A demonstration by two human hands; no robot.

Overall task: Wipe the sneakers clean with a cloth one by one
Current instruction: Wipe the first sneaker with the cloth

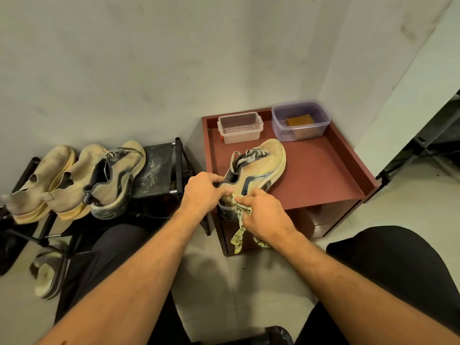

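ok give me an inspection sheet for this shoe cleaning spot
Surface: dark red cabinet top, raised rim.
Job's things: sneaker lies on the top, heel over the front edge; cloth against its heel.
Clutter: clear container; purple tub with a brown block inside.
Hands: left hand grips the sneaker's collar; right hand holds the cloth.
Cables: nothing seen.
Surroundings: three sneakers on a black rack; shoe on the floor.
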